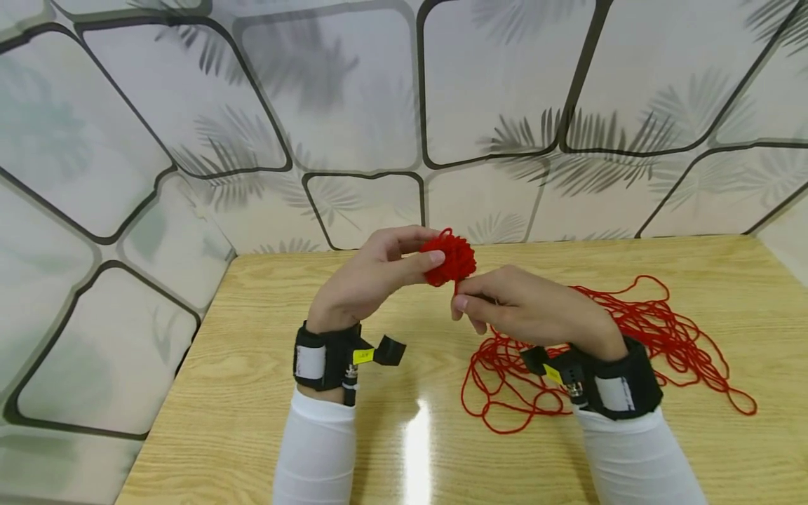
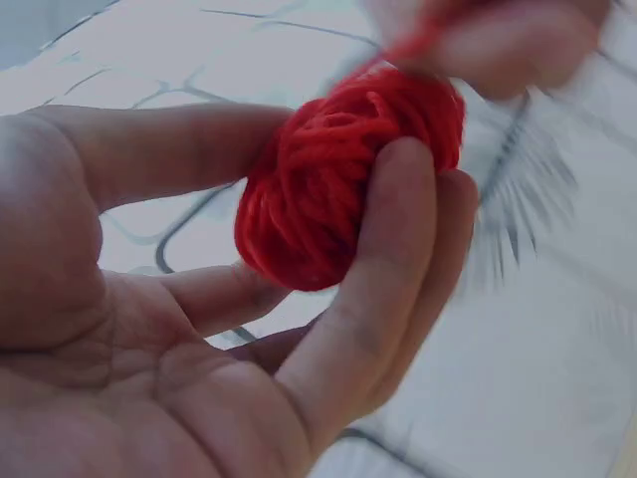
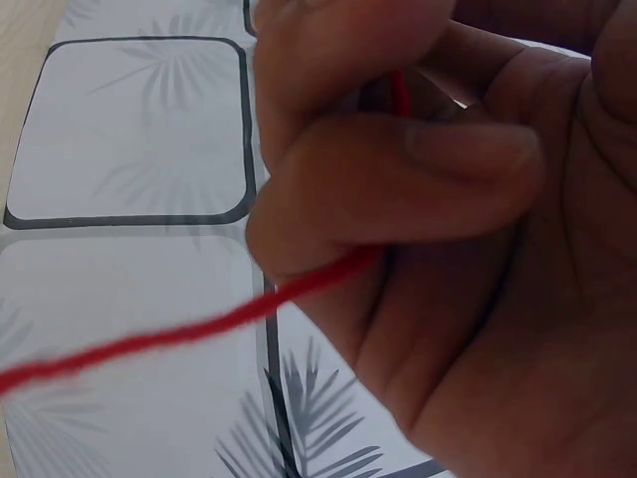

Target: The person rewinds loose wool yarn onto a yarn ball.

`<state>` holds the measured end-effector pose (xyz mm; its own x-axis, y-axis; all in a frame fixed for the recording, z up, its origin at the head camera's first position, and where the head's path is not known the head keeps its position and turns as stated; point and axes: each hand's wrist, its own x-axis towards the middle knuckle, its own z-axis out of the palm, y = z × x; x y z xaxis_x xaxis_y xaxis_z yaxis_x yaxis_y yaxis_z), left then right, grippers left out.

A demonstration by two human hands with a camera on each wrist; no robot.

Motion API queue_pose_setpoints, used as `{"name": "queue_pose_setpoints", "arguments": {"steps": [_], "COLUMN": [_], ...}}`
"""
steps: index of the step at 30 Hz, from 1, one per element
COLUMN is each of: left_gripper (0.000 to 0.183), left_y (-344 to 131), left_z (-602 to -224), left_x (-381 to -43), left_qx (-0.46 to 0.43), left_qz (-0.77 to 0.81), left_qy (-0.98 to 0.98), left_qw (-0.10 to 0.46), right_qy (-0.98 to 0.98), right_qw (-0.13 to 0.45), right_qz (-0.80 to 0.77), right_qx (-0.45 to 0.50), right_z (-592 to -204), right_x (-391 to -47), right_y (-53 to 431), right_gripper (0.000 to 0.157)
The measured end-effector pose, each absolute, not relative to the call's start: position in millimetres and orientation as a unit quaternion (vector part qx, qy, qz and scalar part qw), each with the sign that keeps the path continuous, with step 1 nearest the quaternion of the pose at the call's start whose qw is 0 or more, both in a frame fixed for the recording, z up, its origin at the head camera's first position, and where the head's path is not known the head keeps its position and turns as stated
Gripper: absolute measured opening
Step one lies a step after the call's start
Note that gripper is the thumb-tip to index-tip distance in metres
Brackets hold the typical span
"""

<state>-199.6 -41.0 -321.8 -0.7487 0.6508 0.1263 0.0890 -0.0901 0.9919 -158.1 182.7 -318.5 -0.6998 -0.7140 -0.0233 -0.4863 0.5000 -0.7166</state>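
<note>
Pale panelled wall covering (image 1: 353,91) fills the far side and the left of the room, its rounded, uneven blocks outlined in dark and grey lines and overprinted with grey palm fronds; towards the left the fronds turn faintly green. Below it spreads a table (image 1: 240,393) of light, yellowish wood grain, its back edge running along the foot of the wall. The top is glossy enough to carry a bright white streak of reflected light (image 1: 416,449) near the front, between the two forearms.

On the right half of the table lies a loose, looping heap of red yarn (image 1: 669,330), partly hidden beneath the right wrist and forearm, with single loops straying out at both ends. White sleeves (image 1: 318,442) cover the forearms, and black straps (image 1: 312,361) circle the wrists.

Above the table, the left hand (image 1: 372,277) holds up a red yarn ball (image 1: 456,258), thumb on one side and fingers clamped against the other. The right hand (image 1: 536,305) is just beside it, below and to the right, its fingers curled and its thumb and forefinger pinched on a thin strand (image 3: 189,329) that runs from the ball's lower edge.
</note>
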Motion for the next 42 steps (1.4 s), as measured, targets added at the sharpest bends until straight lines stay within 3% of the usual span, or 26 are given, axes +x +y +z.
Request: {"name": "queue_pose_setpoints", "arguments": {"steps": [6,14,17,24,27,31,35,42], "left_gripper": [0.039,0.034,0.036,0.038,0.037,0.035,0.031,0.027], "left_y": [-40,-31,-28,-27,-29,-30,-26,-17], "left_z": [-318,-319,-318,-314,-313,-312,-310,-313], "left_x": [-197,-196,-194,-190,-188,-184,-180,-178], "left_qx": [0.310,0.274,0.263,0.277,0.295,0.314,0.310,0.269], "left_qz": [0.716,0.711,0.725,0.772,0.762,0.718,0.637,0.575], "left_qy": [0.586,0.633,0.623,0.525,0.503,0.539,0.649,0.737], "left_qw": [0.220,0.137,0.128,0.229,0.282,0.309,0.277,0.233], "right_qy": [0.832,0.824,0.820,0.795,0.797,0.825,0.861,0.888], "right_qw": [0.191,0.183,0.185,0.184,0.163,0.122,0.084,0.039], "right_qz": [-0.398,-0.397,-0.401,-0.448,-0.461,-0.461,-0.439,-0.407], "right_qx": [-0.337,-0.361,-0.365,-0.364,-0.353,-0.304,-0.245,-0.209], "right_z": [-321,-320,-322,-332,-334,-333,-329,-322], "right_x": [-160,-158,-158,-167,-171,-175,-175,-173], "right_y": [182,181,179,177,180,185,189,193], "right_gripper": [0.025,0.022,0.021,0.015,0.012,0.017,0.020,0.011]}}
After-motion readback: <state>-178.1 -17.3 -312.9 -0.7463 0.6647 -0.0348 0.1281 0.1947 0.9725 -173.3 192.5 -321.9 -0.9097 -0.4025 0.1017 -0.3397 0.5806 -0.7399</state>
